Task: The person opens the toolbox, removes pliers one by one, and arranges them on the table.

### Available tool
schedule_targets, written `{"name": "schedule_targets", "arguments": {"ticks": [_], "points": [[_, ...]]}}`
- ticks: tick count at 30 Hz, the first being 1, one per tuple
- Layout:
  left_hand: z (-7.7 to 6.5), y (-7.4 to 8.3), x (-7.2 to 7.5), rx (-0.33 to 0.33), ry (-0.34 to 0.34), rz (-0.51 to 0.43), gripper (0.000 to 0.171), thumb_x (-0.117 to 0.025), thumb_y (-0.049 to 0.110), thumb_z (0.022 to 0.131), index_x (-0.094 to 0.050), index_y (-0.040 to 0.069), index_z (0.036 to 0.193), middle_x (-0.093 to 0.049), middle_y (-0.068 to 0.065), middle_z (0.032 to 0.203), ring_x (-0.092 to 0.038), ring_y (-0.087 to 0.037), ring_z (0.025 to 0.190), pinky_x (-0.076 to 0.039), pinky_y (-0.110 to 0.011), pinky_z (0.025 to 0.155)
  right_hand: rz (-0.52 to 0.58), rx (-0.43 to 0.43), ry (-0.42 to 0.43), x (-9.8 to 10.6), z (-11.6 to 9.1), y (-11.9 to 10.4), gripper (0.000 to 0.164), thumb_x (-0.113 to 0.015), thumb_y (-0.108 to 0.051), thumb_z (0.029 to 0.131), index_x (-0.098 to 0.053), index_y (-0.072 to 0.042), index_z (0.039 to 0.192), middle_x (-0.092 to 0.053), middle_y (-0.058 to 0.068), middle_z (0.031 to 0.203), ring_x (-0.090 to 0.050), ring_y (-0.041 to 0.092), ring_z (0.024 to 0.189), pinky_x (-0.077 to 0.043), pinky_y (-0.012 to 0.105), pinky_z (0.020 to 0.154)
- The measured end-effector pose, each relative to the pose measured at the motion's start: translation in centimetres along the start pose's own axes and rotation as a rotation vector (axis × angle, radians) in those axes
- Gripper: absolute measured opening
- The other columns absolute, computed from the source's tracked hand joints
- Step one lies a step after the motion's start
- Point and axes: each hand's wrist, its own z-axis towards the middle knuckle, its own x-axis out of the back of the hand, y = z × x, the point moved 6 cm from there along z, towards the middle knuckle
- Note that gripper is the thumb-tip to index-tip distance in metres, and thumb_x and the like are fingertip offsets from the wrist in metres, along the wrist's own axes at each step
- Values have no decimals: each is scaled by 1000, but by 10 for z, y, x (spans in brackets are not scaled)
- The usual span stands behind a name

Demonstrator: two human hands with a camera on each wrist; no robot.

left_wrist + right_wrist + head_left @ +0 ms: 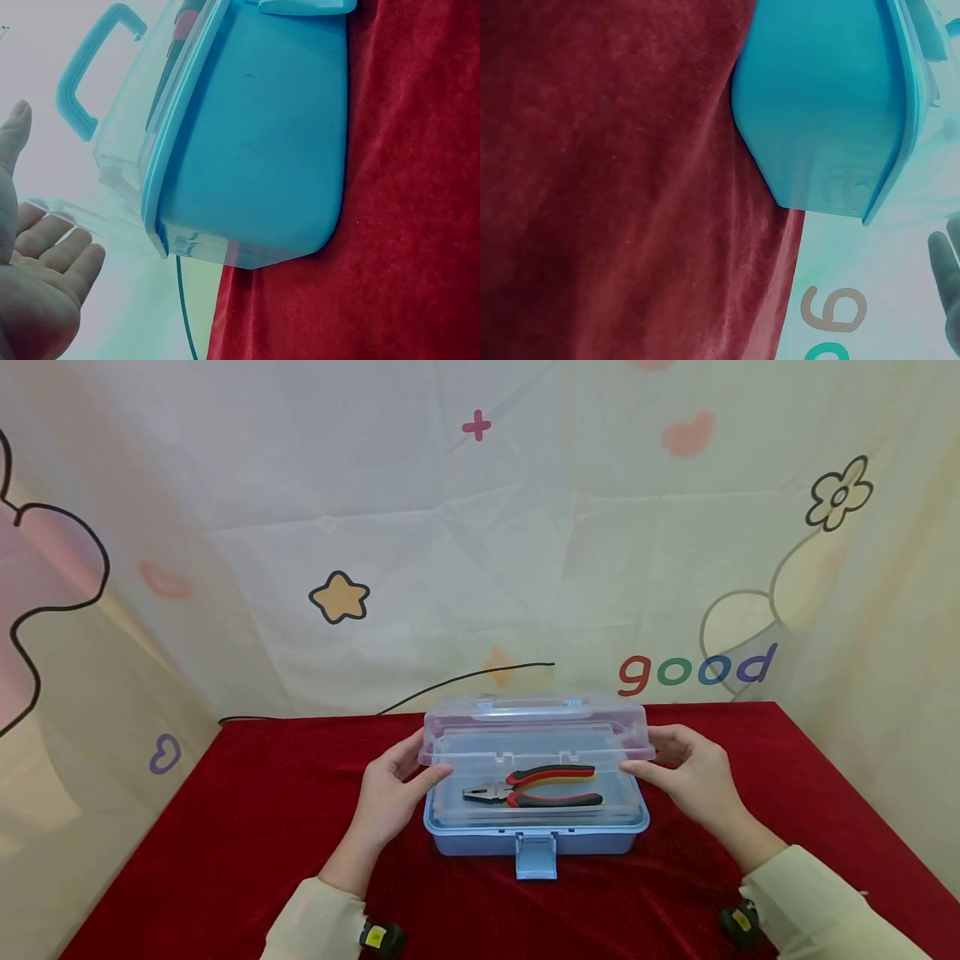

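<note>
A light blue toolbox (480, 845) stands on the red cloth, its clear lid (540, 727) raised and tilted back. Pliers (513, 795) with red and black handles lie across the clear inner tray (452, 789), jaws pointing left. At the lid's left end is my left hand (384, 795), thumb in front and fingers partly behind; in the left wrist view the fingers (64, 251) extend against the lid's clear edge. My right hand (697, 775) is at the lid's right end, thumb forward; its contact with the lid is unclear. The front latch (536, 858) hangs down.
Red cloth (247, 827) covers the table around the toolbox. Behind stands a pale printed curtain (480, 568) with stars, hearts and the word "good". A blue carrying handle (71, 86) shows in the left wrist view.
</note>
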Motion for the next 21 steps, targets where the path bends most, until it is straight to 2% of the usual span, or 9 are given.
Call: {"name": "schedule_targets", "arguments": {"ticks": [9, 21], "points": [[4, 5, 1, -8, 30, 19, 61, -72, 34, 82, -50, 17, 136, -59, -6, 131, -61, -26, 114, -52, -38, 91, -12, -67, 19, 3, 5, -1, 46, -78, -34, 77, -65, -5, 110, -71, 14, 104, -58, -13, 78, -50, 9, 69], [9, 7, 1, 19, 60, 90, 63, -69, 41, 82, -50, 16, 137, -56, -7, 135, -58, -28, 119, -52, -39, 90, -6, -83, 24, 5, 15, 0, 43, -80, -34, 75, -69, -4, 104, -72, 15, 97, -61, -8, 73, -52, 13, 65]]}}
